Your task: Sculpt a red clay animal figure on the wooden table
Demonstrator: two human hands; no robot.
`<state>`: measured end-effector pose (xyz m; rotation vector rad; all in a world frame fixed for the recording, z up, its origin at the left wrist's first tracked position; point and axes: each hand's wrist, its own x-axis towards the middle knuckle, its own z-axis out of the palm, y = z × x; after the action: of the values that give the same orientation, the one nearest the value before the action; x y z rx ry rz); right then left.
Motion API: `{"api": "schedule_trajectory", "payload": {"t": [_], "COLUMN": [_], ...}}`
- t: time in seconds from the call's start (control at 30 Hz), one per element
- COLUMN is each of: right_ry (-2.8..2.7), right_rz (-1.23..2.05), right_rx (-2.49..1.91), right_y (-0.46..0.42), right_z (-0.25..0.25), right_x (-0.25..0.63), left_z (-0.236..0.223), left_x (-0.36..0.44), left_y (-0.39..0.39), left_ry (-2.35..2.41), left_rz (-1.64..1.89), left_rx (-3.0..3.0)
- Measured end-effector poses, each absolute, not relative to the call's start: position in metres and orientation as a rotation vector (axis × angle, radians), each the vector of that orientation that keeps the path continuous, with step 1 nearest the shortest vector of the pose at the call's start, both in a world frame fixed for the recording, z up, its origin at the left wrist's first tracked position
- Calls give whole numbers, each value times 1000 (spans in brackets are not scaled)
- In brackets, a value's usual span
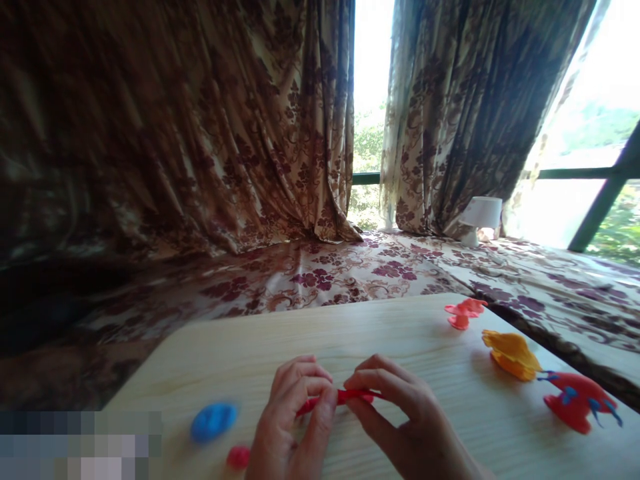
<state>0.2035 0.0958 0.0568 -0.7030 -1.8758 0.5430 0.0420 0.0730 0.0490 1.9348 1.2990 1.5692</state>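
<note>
Between my two hands a thin, flat strip of red modelling clay (342, 398) is stretched above the wooden table. My left hand (295, 420) pinches its left part between thumb and fingers. On the other side, my right hand (395, 407) pinches the right part, thumb below and fingers above. My fingers cover much of the strip. Just left of my left hand lies a small red lump of clay (239, 457), and beyond it a blue clay disc (213, 421).
Along the right of the light wooden table (225, 353) stand a coral clay figure (464, 313), a yellow-orange clay piece (513, 355) and a red clay figure with blue parts (580, 400). Behind are a flowered cover (310, 277), a white lamp (483, 215) and patterned curtains (280, 133).
</note>
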Motion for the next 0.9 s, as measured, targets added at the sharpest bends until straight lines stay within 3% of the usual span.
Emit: {"api": "schedule_trajectory", "payload": {"t": [0.27,0.9], "right_ry": [-1875,-1889], "right_rz": [544,542], "right_rx": [-686,-671], "right_y": [94,96], "right_z": [58,57], "right_x": [204,205], "left_z": [48,50], "left_x": [35,46], "left_y": [73,71], "left_ry": [1323,1298], "left_rz": [1456,1579], "left_rx": [2045,1865]}}
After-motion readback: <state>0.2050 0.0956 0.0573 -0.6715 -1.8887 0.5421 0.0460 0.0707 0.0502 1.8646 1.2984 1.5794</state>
